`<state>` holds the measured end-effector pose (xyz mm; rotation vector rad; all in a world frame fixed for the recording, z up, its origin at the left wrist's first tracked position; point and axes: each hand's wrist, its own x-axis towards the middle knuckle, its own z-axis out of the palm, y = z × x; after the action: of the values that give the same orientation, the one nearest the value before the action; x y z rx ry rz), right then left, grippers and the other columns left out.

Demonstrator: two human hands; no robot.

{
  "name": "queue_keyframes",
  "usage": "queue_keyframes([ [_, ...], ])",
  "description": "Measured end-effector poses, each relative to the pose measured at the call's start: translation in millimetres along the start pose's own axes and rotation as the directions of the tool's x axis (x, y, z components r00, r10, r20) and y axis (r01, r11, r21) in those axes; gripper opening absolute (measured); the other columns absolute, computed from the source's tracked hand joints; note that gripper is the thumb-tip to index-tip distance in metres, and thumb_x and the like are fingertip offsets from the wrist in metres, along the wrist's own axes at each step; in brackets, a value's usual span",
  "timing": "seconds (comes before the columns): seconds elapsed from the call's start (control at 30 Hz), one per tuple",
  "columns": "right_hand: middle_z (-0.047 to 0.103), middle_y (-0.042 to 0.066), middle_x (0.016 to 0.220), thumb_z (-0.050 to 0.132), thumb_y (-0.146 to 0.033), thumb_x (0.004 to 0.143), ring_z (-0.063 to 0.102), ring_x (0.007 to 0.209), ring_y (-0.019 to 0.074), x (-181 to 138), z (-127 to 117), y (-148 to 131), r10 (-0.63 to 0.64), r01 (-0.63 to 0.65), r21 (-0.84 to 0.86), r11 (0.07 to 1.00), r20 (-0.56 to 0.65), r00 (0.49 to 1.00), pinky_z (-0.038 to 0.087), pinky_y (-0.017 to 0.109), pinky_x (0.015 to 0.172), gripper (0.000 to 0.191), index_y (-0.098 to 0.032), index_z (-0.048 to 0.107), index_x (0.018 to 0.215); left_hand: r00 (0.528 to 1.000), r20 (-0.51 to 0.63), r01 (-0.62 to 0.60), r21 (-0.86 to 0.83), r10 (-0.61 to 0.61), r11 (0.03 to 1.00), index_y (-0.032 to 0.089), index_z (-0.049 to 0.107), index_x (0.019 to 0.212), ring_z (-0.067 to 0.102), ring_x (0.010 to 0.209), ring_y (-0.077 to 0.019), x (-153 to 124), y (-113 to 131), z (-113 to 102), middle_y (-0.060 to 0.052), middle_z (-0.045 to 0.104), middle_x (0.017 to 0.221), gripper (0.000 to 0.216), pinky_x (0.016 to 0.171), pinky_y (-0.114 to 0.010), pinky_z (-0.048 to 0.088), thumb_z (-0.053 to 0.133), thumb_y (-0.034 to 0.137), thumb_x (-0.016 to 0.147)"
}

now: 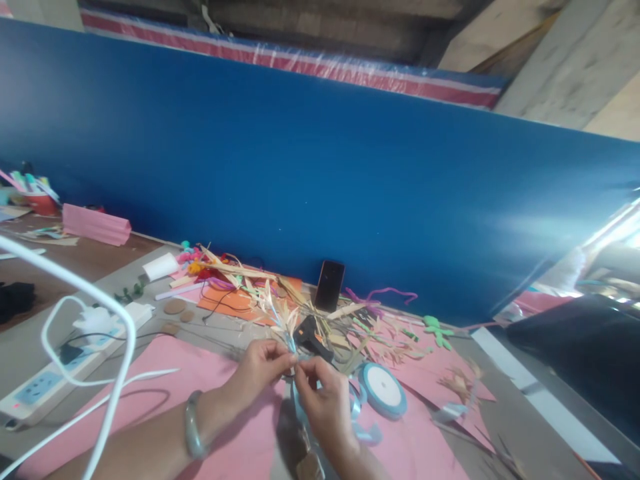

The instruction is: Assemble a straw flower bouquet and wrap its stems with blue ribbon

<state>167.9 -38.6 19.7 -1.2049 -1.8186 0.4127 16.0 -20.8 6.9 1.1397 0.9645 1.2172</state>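
My left hand (pixel 257 373), with a pale bangle on the wrist, pinches the lower end of a small bunch of dried leaves (pixel 285 320). A light blue band shows on its stem just above my fingertips. My right hand (pixel 325 400) is closed against it, thumb and fingers pinched on light blue ribbon (pixel 299 403); the exact grip point is partly hidden. To the right of my right hand lies a spool of light blue ribbon (pixel 383 391), its loose ribbon curling near the wrist. A black glue gun (pixel 314 339) lies just beyond my fingertips.
Pink paper (pixel 170 373) lies under my arms. A phone (pixel 330 285) leans on the blue partition (pixel 300 167). At left are a white power strip (pixel 75 367) and a white cable (pixel 120 360) arching close to the camera. Dried leaf scraps (pixel 390 343) and a green piece (pixel 437 331) lie at right.
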Motion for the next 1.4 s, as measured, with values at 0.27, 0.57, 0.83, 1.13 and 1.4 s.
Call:
queue_keyframes([
  [0.27, 0.061, 0.002, 0.06, 0.048, -0.016, 0.094, 0.053, 0.056, 0.0182, -8.3, -4.8, 3.8, -0.471, 0.443, -0.48, 0.757, 0.069, 0.879, 0.03, 0.033, 0.061, 0.018, -0.019, 0.061, 0.082, 0.998, -0.07, 0.005, -0.038, -0.008, 0.999, 0.014, 0.066, 0.06, 0.043, 0.048, -0.0093, -4.2, -4.4, 7.8, 0.002, 0.056, 0.053, 0.027, 0.05, -0.022, 0.035, 0.077, 0.036, 0.07],
  [0.57, 0.068, 0.003, 0.061, 0.062, -0.039, 0.087, 0.055, 0.052, 0.0161, 1.5, 0.4, -3.7, 0.113, -0.115, 0.182, 0.977, 0.021, 0.993, 0.04, 0.028, 0.054, 0.024, -0.02, 0.07, 0.074, 0.999, 0.022, -0.041, -0.091, 0.043, 0.995, 0.015, 0.06, 0.065, 0.05, 0.059, -0.012, -4.0, 19.2, -0.5, 0.002, 0.055, 0.059, 0.029, 0.059, -0.024, 0.04, 0.073, 0.039, 0.074],
  [0.83, 0.059, -0.001, 0.052, 0.074, -0.049, 0.074, 0.028, 0.041, 0.0053, 8.5, -1.6, -5.9, 0.419, -0.522, 0.573, 0.632, 0.314, 0.852, 0.019, 0.021, 0.041, 0.036, -0.015, 0.068, 0.064, 0.989, 0.125, -0.07, -0.028, 0.073, 0.997, 0.015, 0.06, 0.066, 0.042, 0.057, -0.0104, -2.3, 13.3, -5.3, 0.003, 0.051, 0.059, 0.026, 0.057, -0.024, 0.033, 0.066, 0.034, 0.082],
  [1.13, 0.063, 0.001, 0.056, 0.062, -0.034, 0.086, 0.053, 0.052, 0.0145, 2.4, -3.7, -6.5, 0.174, -0.179, 0.249, 0.952, 0.043, 0.984, 0.038, 0.026, 0.054, 0.025, -0.019, 0.065, 0.066, 0.998, 0.054, -0.036, -0.023, 0.037, 0.999, 0.015, 0.059, 0.057, 0.038, 0.049, -0.0084, -1.2, 11.6, 0.6, 0.004, 0.048, 0.051, 0.032, 0.049, -0.022, 0.029, 0.072, 0.038, 0.076],
  [1.4, 0.057, 0.0, 0.058, 0.049, -0.017, 0.095, 0.049, 0.054, 0.0162, -4.2, -9.3, 1.5, -0.496, 0.442, -0.444, 0.779, -0.006, 0.868, 0.03, 0.032, 0.06, 0.019, -0.019, 0.06, 0.079, 0.994, -0.01, -0.107, 0.106, 0.109, 0.989, 0.015, 0.063, 0.062, 0.044, 0.054, -0.0109, -15.8, 7.8, 10.1, 0.003, 0.049, 0.053, 0.031, 0.053, -0.022, 0.037, 0.064, 0.039, 0.082],
])
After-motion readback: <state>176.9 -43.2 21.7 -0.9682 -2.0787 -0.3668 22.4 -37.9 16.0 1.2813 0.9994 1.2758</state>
